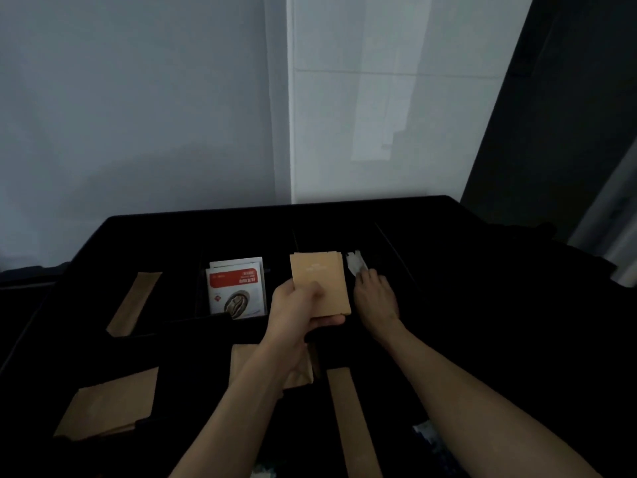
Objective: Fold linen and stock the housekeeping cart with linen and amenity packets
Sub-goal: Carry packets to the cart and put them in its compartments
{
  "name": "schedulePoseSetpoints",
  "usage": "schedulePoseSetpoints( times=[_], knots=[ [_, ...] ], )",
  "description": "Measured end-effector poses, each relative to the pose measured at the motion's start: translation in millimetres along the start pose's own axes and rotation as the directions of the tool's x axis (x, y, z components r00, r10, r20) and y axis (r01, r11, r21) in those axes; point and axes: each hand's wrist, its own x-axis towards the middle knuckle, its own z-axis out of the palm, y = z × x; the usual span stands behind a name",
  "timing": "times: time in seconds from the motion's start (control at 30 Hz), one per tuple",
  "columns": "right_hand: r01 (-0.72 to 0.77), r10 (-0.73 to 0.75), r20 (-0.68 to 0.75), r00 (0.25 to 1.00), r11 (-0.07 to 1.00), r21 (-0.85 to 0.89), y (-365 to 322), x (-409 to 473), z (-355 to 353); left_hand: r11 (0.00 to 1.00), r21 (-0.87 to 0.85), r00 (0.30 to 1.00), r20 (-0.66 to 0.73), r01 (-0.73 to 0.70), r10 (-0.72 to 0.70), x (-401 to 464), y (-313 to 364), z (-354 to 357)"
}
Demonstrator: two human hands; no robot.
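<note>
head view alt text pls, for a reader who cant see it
The left hand holds a stack of tan packets over a dark divided tray, while the right hand touches white packets beside it. Red-and-white packets sit in the compartment to the left.

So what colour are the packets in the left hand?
Tan kraft-paper brown packets, gripped by the left hand; head view.

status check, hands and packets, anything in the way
Left hand grips a stack of tan packets over the cart tray. Right hand touches white packets beside them. Nothing blocking.
</note>
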Motion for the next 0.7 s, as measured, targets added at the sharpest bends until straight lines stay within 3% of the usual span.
schedulePoseSetpoints(
  times=[0.3,0.4,0.47,0.5,0.57,0.63,0.67,0.7],
  knots=[
    [0.086,-0.081,0.137,0.987,0.996,-0.03,13,16,-10,1.0,0.01,1.0,-0.012,0.005,-0.005,-3,1,0],
    [0.058,-0.063,0.046,0.997,0.994,0.097,14,17,-30,0.999,0.046,1.0,0.003,0.007,-0.007,-8,6,-3],
    [0.009,0.017,-0.076,0.997,0.945,0.328,16,17,-57,0.997,0.081,1.0,-0.004,-0.007,0.008,-10,13,-9],
    [-0.026,0.079,-0.072,0.994,0.828,0.559,17,16,-72,0.995,0.099,1.0,-0.013,-0.023,0.025,-11,16,-13],
    [-0.091,0.03,0.086,0.996,0.344,0.935,17,14,-102,0.989,0.128,0.996,-0.033,-0.075,0.08,-14,21,-24],
    [-0.15,-0.238,0.124,0.963,-0.094,0.984,15,4,-127,0.978,0.156,0.988,-0.054,-0.136,0.146,-17,25,-33],
    [-0.17,-0.341,0.091,0.936,-0.21,0.963,13,-2,-134,0.971,0.172,0.982,-0.065,-0.164,0.177,-19,25,-36],
    [-0.158,-0.399,0.043,0.916,-0.26,0.953,9,-9,-138,0.966,0.184,0.977,-0.078,-0.184,0.201,-21,25,-39]
  ],
)
